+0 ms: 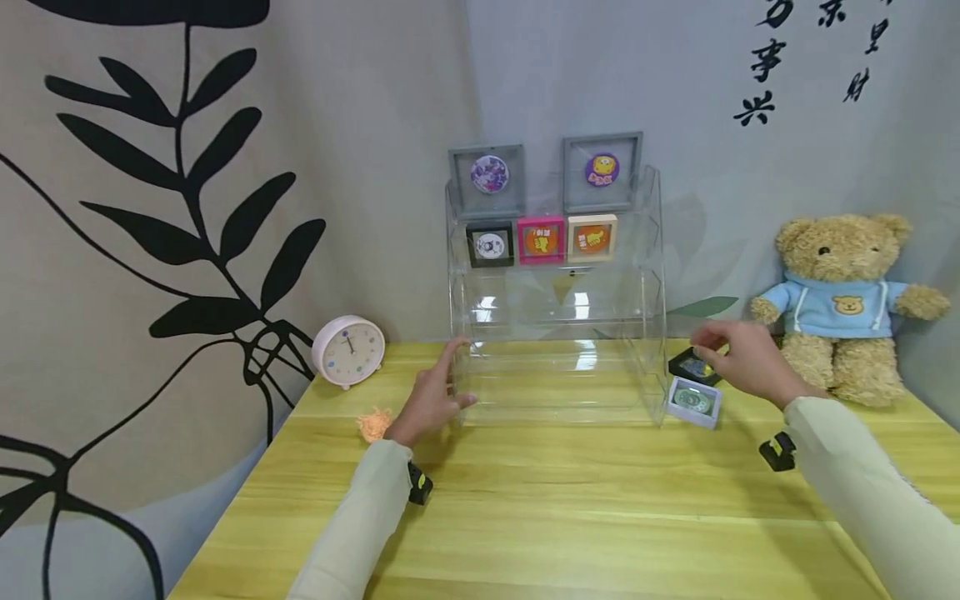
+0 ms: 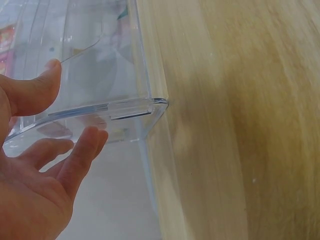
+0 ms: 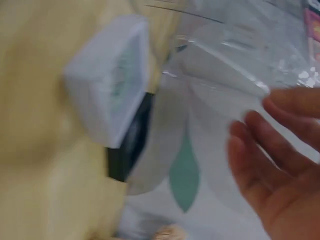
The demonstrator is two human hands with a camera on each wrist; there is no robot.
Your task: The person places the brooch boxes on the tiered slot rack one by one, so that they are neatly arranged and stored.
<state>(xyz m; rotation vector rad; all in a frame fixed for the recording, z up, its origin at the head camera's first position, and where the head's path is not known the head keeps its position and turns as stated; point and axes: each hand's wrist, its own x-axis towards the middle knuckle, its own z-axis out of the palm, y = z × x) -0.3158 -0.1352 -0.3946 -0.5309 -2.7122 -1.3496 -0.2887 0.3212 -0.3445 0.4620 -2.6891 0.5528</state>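
A clear acrylic tiered display stand [image 1: 558, 413] stands on the wooden table. My left hand [image 1: 429, 400] is at its left side, fingers loosely extended. In the left wrist view, the thumb [image 2: 42, 90] is on one side of the stand's side panel and the fingers are on the other, spread apart. To the right of the stand lie a black square box [image 1: 682, 368] and a pale lilac box [image 1: 694, 403] with a green round badge. Close by the black box is my right hand [image 1: 750, 360], fingers slightly bent. The right wrist view shows nothing between them.
Two grey-framed boxes [image 1: 488, 202] with badges fill the stand's top tier. Below sit small black [image 1: 491, 261], pink [image 1: 541, 259] and cream [image 1: 592, 257] boxes. Around are a pink clock [image 1: 349, 351], an orange fluffy item [image 1: 374, 424] and a teddy bear [image 1: 846, 308].
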